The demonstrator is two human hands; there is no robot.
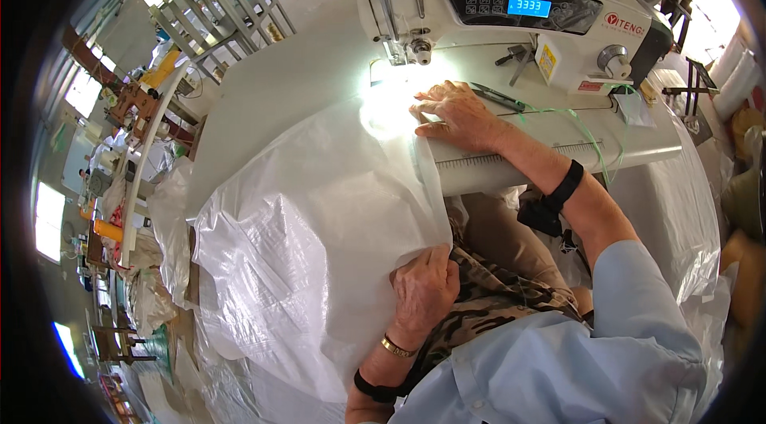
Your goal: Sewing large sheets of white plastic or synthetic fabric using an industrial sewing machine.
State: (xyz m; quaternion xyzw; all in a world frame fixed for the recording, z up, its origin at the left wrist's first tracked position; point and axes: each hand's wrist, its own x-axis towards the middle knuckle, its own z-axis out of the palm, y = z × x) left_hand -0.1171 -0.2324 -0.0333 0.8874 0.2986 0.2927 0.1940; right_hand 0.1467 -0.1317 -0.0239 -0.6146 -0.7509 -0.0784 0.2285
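Observation:
A large sheet of white, shiny plastic fabric (319,240) spreads over the left of the sewing table and hangs off its front edge. My left hand (425,288) is closed on the sheet's right edge, close to my lap. Farther up that edge, my right hand (456,114) lies with its fingers stretched over the fabric, just in front of the needle area of a white sewing machine (487,5). A bright lamp glare there hides the needle and the fabric's far end.
Dark-handled snips (499,97) and a tangle of green thread (586,125) lie right of my right hand. A ruler scale (550,150) runs along the table's front edge. At the far left stand a metal rack (219,9) and cluttered benches.

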